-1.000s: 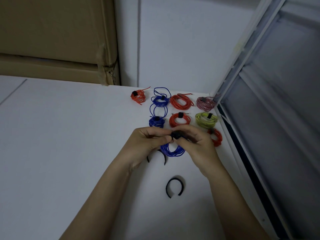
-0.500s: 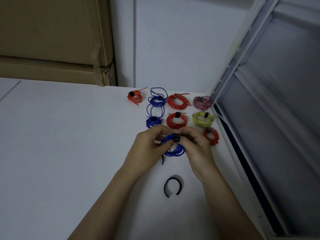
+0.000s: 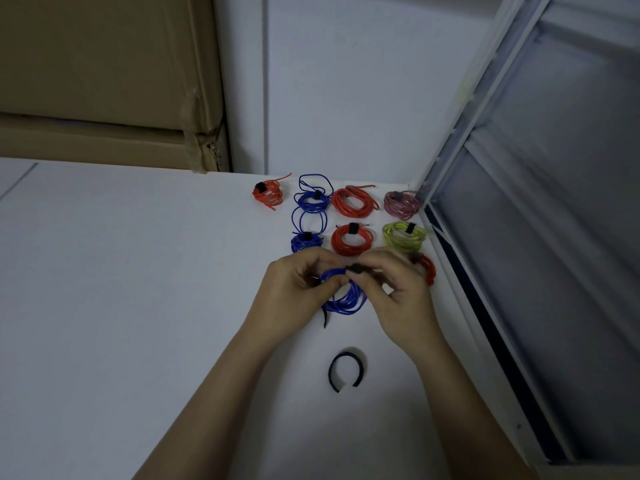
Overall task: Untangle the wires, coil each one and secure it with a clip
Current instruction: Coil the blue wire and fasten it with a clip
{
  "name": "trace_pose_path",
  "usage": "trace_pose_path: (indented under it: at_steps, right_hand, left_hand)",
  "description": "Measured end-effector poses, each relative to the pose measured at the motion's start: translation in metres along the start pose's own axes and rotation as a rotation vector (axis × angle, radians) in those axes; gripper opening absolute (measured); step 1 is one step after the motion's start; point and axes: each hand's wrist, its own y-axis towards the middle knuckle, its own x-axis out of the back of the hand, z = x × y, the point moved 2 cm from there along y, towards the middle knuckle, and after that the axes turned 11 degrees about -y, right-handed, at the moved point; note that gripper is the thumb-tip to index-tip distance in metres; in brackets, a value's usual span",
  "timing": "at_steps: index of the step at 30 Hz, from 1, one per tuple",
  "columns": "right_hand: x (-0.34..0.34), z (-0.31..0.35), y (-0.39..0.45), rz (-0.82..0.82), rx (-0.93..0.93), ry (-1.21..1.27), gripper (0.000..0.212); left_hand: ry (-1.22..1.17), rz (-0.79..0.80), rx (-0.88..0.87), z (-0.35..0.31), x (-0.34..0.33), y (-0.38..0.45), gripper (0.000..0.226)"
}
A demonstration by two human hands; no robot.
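A white table fills the near and left part of the scene, meeting a pale wall at the far side, with stacked cardboard boxes at the far left and a grey window frame running along the right edge.

Near the far right corner of the table lie finished coils in rows: a small red coil, a blue coil, a larger red coil and a pinkish coil farthest away; nearer, a second blue coil, a red coil with a black clip and a yellow-green coil. Another red coil lies just right of the hands, partly hidden.

Both hands meet over the table just near of these rows. The left hand pinches the left side of a blue wire coil between thumb and fingers, while the right hand has its fingers pressed together on a black clip at the top of that coil. The coil's lower loops hang between the palms.

A black strip pokes out beneath the left hand, and a curved open black clip lies alone on the table nearer the person.
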Motion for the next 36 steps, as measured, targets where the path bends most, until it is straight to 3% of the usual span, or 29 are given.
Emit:
trace_pose_path:
  at_steps: [3,5,8,11,20,36]
  right_hand:
    - [-0.003,0.002,-0.001,-0.106,-0.135,0.073,0.018]
    - [-0.006,0.005,-0.001,-0.123,-0.236,0.167,0.011]
    - [-0.006,0.007,-0.002,-0.157,-0.274,0.231,0.018]
    - [-0.004,0.006,-0.003,-0.15,-0.194,0.162,0.009]
    - [0.002,0.005,-0.011,-0.009,0.153,-0.237,0.021]
    - [0.015,0.009,-0.002,0.119,0.259,-0.282,0.022]
  left_hand:
    - [-0.017,0.007,0.01,0.0,-0.004,0.0,0.015]
    - [-0.006,0.006,0.018,0.001,-0.003,0.001,0.016]
    - [-0.009,0.0,0.039,0.003,-0.001,0.001,0.017]
    - [-0.036,-0.015,0.06,0.002,0.0,0.002,0.017]
    - [-0.19,-0.083,0.16,0.002,0.0,0.001,0.021]
    - [-0.375,-0.098,0.256,0.0,0.003,-0.001,0.017]
